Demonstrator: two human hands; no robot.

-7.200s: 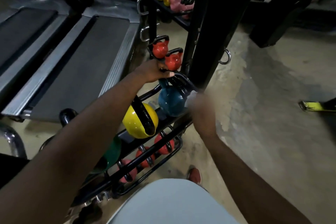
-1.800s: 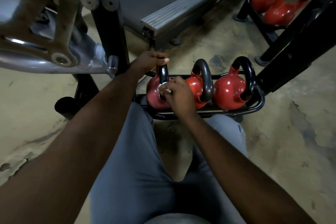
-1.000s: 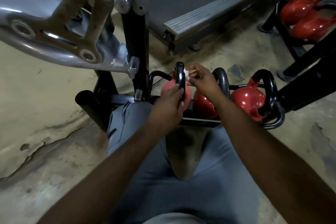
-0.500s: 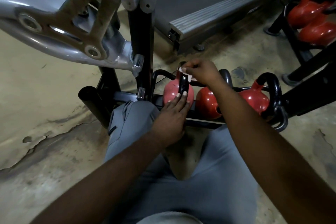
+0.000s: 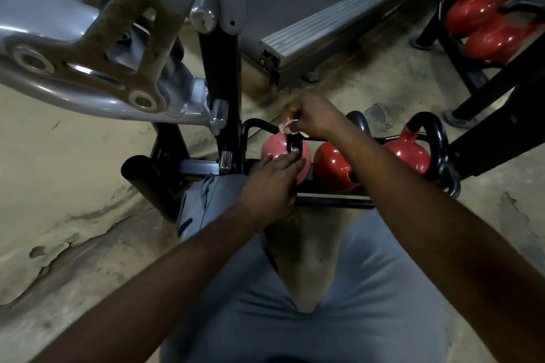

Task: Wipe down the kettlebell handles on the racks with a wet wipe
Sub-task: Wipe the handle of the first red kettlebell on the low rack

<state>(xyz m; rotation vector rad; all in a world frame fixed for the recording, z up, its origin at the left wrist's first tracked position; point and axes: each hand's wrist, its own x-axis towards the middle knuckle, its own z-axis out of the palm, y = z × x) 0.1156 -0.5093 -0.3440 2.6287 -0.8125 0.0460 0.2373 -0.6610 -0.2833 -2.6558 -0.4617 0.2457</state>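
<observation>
Pinched in the right grip [image 5: 315, 121], a limp white wet wipe [image 5: 284, 127] is being drawn over the rigid black handle [image 5: 295, 143] of the heavy-looking pink kettlebell [image 5: 274, 147], steadied by the flat-fingered left grip [image 5: 274, 183].

A low black rack [image 5: 333, 202] stands on the cracked, stained concrete floor [image 5: 73, 186]. Three kettlebells sit on it in a row, close side by side. The pink kettlebell [image 5: 275, 147] is at the left end. The middle red kettlebell [image 5: 331, 166] is beside it. The right red kettlebell [image 5: 408, 153] has its black handle upright by the rack's end rail. Also on the floor are a grey machine's black foot [image 5: 141, 177] just left of the rack, a treadmill [image 5: 324, 9] behind, and a second rack [image 5: 460, 47] at the far right carrying more red kettlebells [image 5: 477, 9].
</observation>
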